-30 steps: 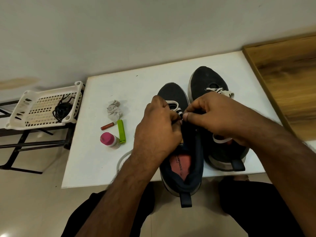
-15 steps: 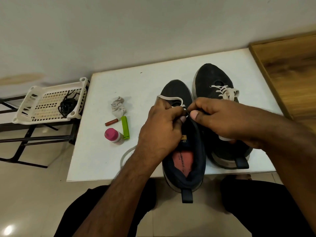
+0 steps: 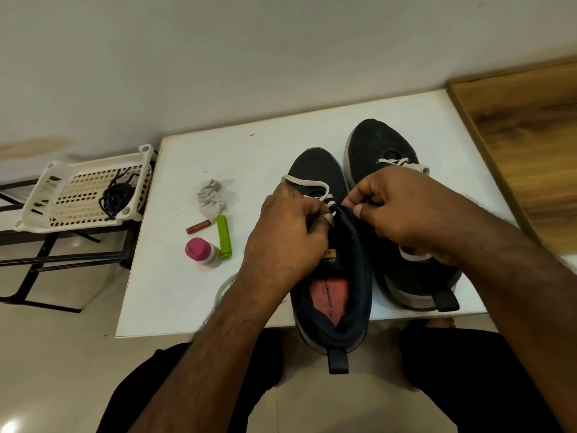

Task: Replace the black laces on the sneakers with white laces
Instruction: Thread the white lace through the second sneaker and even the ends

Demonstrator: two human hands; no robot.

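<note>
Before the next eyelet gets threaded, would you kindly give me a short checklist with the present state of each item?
1. Left hand grips the near dark sneaker at its eyelets: ok.
2. Right hand pinches at the same sneaker's tongue edge: ok.
3. Flat white lace already loops across the sneaker's front eyelets: ok.
4. Lace tip lined up with the next eyelet: cannot tell, the fingers hide it.
5. Old black laces lie out of the way in the white perforated plastic basket: ok.
6. Far dark sneaker fully laced in white: cannot tell, the right hand covers most of it.
</note>
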